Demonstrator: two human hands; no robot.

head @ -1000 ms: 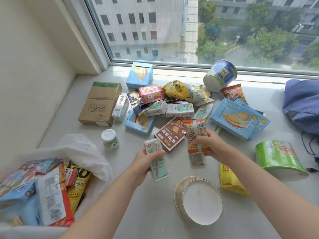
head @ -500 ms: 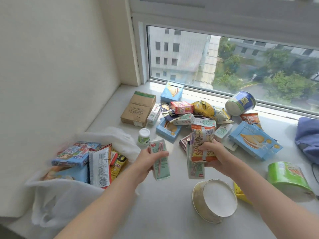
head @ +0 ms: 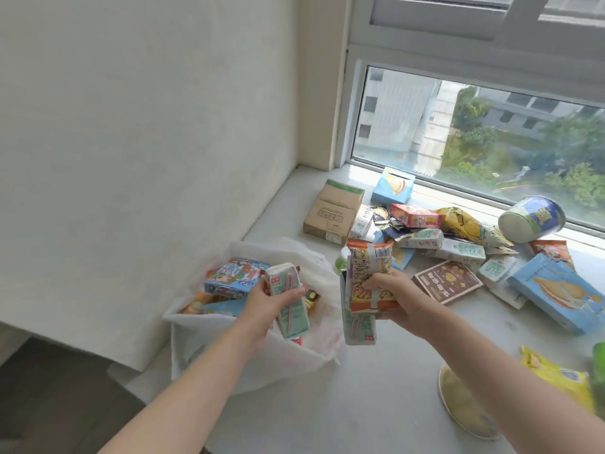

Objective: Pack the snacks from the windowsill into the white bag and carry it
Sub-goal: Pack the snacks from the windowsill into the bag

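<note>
The white bag (head: pixel 248 358) stands open at the sill's left end with several snack packs inside, a blue box (head: pixel 235 278) on top. My left hand (head: pixel 265 306) grips a pale green drink carton (head: pixel 288 299) right above the bag's mouth. My right hand (head: pixel 396 296) holds an orange snack packet (head: pixel 368 257) together with a second green carton (head: pixel 355 326), just to the right of the bag. A heap of snacks (head: pixel 435 237) lies on the windowsill (head: pixel 376 398) beyond.
A brown cardboard box (head: pixel 332 209) lies near the corner. A blue tub (head: pixel 532 219) rests on its side by the window. A large blue biscuit box (head: pixel 556 291), a yellow packet (head: pixel 553 375) and a round bowl (head: pixel 465 404) lie at right. The wall stands at left.
Both hands have carried their cartons and packet leftward, from in front of the heap to the bag. My view has swung left and up with them.
</note>
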